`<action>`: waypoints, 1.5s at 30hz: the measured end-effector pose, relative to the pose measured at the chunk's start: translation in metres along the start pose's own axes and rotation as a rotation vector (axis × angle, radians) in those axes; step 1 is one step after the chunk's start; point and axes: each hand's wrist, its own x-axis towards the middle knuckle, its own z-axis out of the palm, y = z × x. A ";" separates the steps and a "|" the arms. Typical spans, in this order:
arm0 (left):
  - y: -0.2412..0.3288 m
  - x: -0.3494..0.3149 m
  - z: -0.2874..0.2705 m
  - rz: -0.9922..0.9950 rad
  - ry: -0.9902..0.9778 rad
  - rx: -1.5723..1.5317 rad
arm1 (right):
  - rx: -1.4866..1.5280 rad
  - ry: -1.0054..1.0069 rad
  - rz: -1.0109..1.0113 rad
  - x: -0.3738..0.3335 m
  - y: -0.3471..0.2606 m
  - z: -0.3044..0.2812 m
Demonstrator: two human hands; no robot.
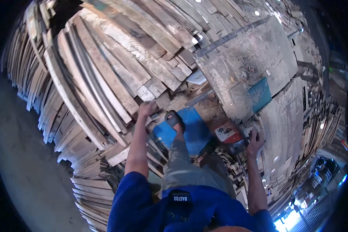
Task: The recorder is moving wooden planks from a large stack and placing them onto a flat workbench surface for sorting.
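My left hand (146, 108) is at the ends of the stacked wooden planks (104, 81), its fingers blurred and pointing to the right. Whether it touches a plank, I cannot tell. On the other side my right hand (255, 142) hovers or rests by the edge of a large worn wooden board (280, 123), fingers bent and a little apart, with nothing visible in them. Just left of that hand lies a red and white container (228, 133). Between my hands a blue panel (195, 131) bears my sandalled foot (175, 119).
A dusty sheet (243, 69) covered in wood debris lies at the upper right, with a teal square piece (259, 95) on it. Long planks fan out on the left beside a grey floor (31, 166). Scrap wood (317, 131) is heaped at far right.
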 end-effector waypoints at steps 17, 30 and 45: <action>0.227 0.279 0.227 0.200 -0.163 -0.748 | -0.093 0.213 0.050 -0.016 -0.033 0.013; 0.188 -0.022 -0.157 0.234 0.363 0.659 | -0.099 0.115 -0.078 0.004 0.020 -0.001; 0.070 -0.362 -0.072 0.065 -0.292 -1.177 | 0.546 -0.963 0.446 -0.112 -0.100 0.194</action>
